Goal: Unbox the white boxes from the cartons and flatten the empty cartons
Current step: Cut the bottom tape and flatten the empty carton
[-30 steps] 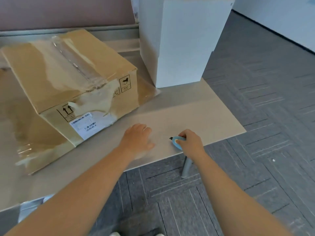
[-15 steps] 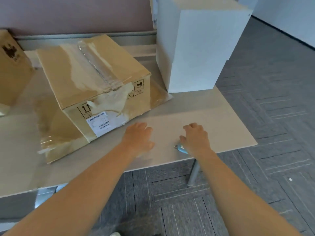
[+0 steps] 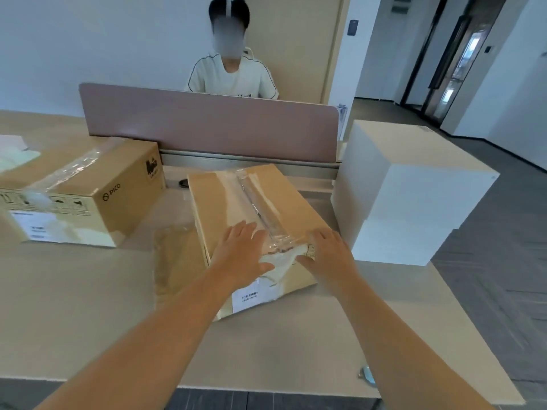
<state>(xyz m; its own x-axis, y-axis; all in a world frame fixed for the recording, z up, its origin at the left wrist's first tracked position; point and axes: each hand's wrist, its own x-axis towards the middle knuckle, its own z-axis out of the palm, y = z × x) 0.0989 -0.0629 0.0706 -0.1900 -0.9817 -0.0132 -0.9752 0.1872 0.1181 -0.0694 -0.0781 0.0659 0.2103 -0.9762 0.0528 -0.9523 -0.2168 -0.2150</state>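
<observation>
Sealed taped carton, PICO-marked (image 3: 85, 199), near desk's (image 3: 74, 306) left edge. Centre carton (image 3: 236, 202), taped shut, tilted; left hand (image 3: 241, 253) and right hand (image 3: 331, 255) flat on top, fingers spread, gripping nothing. White boxes (image 3: 414, 196) stacked at right edge. Blue cutter (image 3: 367, 374) at near edge.

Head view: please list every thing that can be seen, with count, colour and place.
taped carton: 1, brown, desk centre, under both hands.
second carton: 1, brown, desk left.
white boxes: 2, white, stacked, desk right.
cutter: 1, light blue, near desk edge, partly behind right forearm.
divider: 1, dusty pink, behind cartons.
seated person: 1, white shirt, beyond divider.
desk: 1, beige.
left hand: flat on carton top.
right hand: flat on carton top.
</observation>
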